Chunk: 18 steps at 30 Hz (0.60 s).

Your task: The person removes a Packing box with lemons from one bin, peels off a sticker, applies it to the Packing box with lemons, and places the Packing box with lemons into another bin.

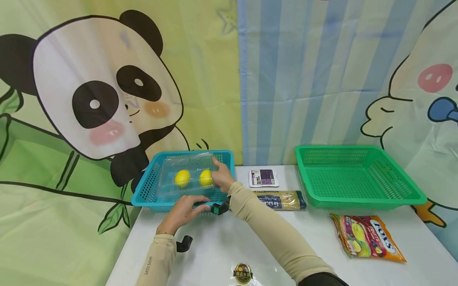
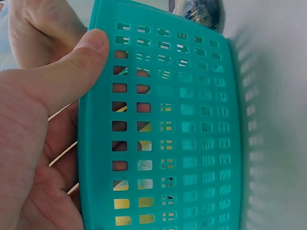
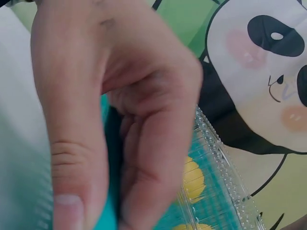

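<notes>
A blue perforated basket (image 1: 142, 192) stands at the back left, with a clear plastic box (image 1: 168, 169) lying in it. Through the box show two lemons (image 1: 182, 178). My left hand (image 1: 184, 212) grips the basket's front rim; in the left wrist view its thumb (image 2: 91, 50) lies over the rim, fingers on the inner side. That same left hand (image 3: 72, 100) fills much of the right wrist view. At the right end of the box, my right hand (image 1: 223, 176) holds its edge, index finger along it, thumb hidden.
Right of the basket lie a white-and-purple packet (image 1: 262, 178) and a spaghetti pack (image 1: 282, 200). A green basket (image 1: 361, 204) stands at the back right. In front of it lies a candy bag (image 1: 370, 238). A clear wrapper with a dark round label (image 1: 243, 273) is at the front edge.
</notes>
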Motion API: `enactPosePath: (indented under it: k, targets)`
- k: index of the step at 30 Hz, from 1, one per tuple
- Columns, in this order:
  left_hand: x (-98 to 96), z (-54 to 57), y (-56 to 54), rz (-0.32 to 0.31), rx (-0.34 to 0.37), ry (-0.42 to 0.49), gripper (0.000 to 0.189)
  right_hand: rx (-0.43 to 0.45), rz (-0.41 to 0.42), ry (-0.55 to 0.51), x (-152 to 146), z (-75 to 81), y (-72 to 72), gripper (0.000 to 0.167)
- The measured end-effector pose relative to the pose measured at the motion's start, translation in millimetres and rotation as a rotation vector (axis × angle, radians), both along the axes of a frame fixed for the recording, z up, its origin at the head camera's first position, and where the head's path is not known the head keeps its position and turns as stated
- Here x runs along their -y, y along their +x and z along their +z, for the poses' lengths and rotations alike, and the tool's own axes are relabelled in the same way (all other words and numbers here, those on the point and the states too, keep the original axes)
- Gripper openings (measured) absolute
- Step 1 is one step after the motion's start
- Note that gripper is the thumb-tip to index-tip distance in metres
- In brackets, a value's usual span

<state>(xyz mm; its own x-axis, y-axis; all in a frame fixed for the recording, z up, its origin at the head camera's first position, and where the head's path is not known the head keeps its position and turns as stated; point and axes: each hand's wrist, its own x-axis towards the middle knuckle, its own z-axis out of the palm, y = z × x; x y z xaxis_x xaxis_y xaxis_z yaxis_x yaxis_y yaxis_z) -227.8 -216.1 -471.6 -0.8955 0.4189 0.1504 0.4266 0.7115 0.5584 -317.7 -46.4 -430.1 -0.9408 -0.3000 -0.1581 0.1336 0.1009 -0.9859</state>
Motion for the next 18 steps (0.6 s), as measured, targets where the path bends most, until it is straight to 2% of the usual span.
enactPosePath:
  k: [9, 13, 18]
  targets:
    - [-0.2, -0.5, 0.1, 0.016, 0.045, 0.024, 0.031, -0.037, 0.048, -0.027, -22, 41.6, 7.9, 0.069]
    - [-0.7, 0.7, 0.1, 0.020, 0.045, 0.019, 0.031, -0.051, 0.040, -0.003, -35, 60.8, 11.8, 0.068]
    - [-1.5, 1.8, 0.1, 0.032, 0.045, 0.012, 0.029, -0.066, 0.021, 0.020, -51, 75.4, 15.3, 0.070]
